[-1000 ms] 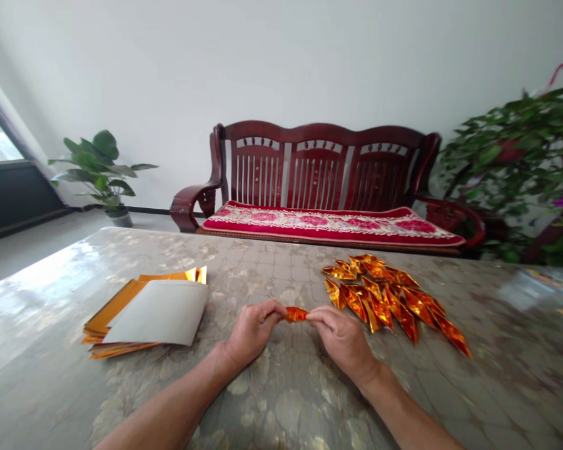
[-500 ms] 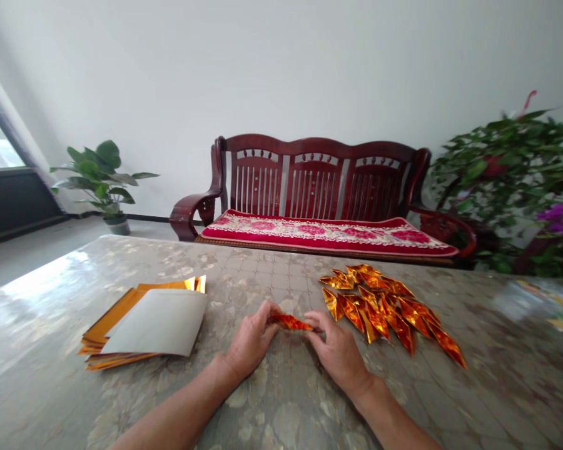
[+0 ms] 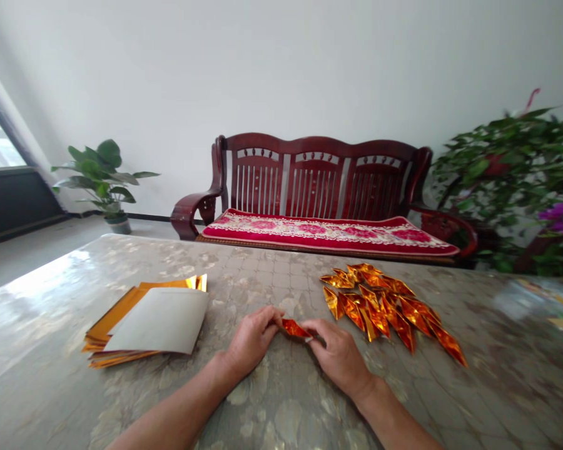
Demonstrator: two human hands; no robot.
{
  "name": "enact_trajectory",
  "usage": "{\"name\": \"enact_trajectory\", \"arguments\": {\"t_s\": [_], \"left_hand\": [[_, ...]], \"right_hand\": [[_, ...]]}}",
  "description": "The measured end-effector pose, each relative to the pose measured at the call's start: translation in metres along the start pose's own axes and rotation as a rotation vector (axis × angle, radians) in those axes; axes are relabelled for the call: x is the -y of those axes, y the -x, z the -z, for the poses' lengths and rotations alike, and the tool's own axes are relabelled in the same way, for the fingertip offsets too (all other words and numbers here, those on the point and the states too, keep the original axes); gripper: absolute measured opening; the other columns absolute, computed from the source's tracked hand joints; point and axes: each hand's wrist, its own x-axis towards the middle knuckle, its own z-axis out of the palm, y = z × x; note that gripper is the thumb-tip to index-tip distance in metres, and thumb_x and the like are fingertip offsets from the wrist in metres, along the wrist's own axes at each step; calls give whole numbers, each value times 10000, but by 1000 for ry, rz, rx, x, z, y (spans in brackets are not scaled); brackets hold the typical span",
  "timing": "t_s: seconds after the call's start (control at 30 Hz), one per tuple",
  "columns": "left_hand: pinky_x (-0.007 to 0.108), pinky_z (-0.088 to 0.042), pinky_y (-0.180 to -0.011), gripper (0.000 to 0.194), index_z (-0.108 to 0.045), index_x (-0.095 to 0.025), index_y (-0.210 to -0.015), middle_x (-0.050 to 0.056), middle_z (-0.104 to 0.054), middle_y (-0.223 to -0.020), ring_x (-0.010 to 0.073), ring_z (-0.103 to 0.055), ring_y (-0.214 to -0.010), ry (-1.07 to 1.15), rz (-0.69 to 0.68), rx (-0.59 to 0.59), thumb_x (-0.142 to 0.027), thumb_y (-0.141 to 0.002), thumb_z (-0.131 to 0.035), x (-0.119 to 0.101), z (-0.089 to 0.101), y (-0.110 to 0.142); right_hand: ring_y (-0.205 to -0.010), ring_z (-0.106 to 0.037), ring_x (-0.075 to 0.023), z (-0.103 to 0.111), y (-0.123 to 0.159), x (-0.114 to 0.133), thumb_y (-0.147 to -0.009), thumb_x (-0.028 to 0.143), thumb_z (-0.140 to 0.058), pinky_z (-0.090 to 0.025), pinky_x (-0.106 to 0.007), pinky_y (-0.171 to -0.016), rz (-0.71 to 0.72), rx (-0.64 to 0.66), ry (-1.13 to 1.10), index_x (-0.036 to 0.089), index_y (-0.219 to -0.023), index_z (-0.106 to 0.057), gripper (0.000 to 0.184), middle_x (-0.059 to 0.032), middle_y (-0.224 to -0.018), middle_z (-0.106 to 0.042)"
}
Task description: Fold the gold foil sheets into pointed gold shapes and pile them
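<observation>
A small folded gold foil paper [image 3: 294, 328], orange and shiny, is stretched between my two hands just above the table. My left hand [image 3: 254, 334] pinches its left end between thumb and fingers. On the other side, my right hand [image 3: 338, 353] grips the right end, its fingertips partly covering the paper. Several folded foil pieces [image 3: 380, 303] with pointed ends lie in a cluster beyond my right hand. To the left of my left hand is a stack of foil sheets [image 3: 117, 312], topped by a sheet with its pale side up [image 3: 159, 322].
The table [image 3: 263, 400] has a patterned, glossy cover. A clear plastic bag [image 3: 535, 299] lies at its right side. Behind the table stands a dark red wooden bench [image 3: 314, 181] with a red floral cushion [image 3: 328, 232]. Potted plants [image 3: 106, 178] flank it left and right.
The camera has tipped up slightly, shifting the scene down. Both hands keep hold of the foil paper, while their fingers have shifted along it and its tilt has changed.
</observation>
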Motion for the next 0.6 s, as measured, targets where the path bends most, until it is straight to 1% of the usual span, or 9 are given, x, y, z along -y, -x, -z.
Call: {"name": "enact_trajectory", "arguments": {"t_s": [0.1, 0.27, 0.4, 0.5, 0.6], "left_hand": [[236, -495, -835, 179, -587, -202, -726, 12, -721, -925, 158, -688, -947, -9, -7, -3, -71, -842, -550, 0, 0, -1], [222, -491, -816, 182, -611, -200, -745, 5, -721, -917, 142, -684, -899, -19, -14, 1, -62, -841, -542, 2, -1, 0], [226, -495, -805, 164, -641, -207, -817, 1, -718, -893, 140, -676, -856, -43, -26, 6, -76, -846, -546, 1, -1, 0], [235, -502, -812, 163, -656, -211, -852, 6, -717, -902, 144, -671, -858, -51, -40, 23, -98, -864, -541, 0, 0, 0], [243, -509, -830, 175, -671, -213, -857, 15, -722, -924, 149, -675, -878, -54, -55, 33, -116, -889, -530, -1, 0, -1]], "right_hand": [[-884, -694, -179, 0, 1, 0, -806, 31, -553, -537, -288, -808, 3, -1, -3, 251, -1030, -640, 326, 2, -952, -733], [-900, -698, -188, -1, 1, 1, -841, 71, -590, -541, -298, -812, 29, -22, 22, 250, -1094, -618, 311, -12, -997, -733], [-917, -692, -199, 1, -1, 4, -879, 99, -575, -549, -319, -819, 106, -30, 38, 243, -1112, -611, 276, -29, -999, -728], [-996, -674, -193, 3, -2, 6, -922, 94, -513, -544, -335, -883, 189, -14, 39, 241, -1147, -603, 283, -48, -1083, -711], [-1017, -663, -187, 3, -2, 6, -954, 100, -474, -546, -339, -895, 225, 22, 62, 248, -1146, -620, 283, -55, -1138, -692]]}}
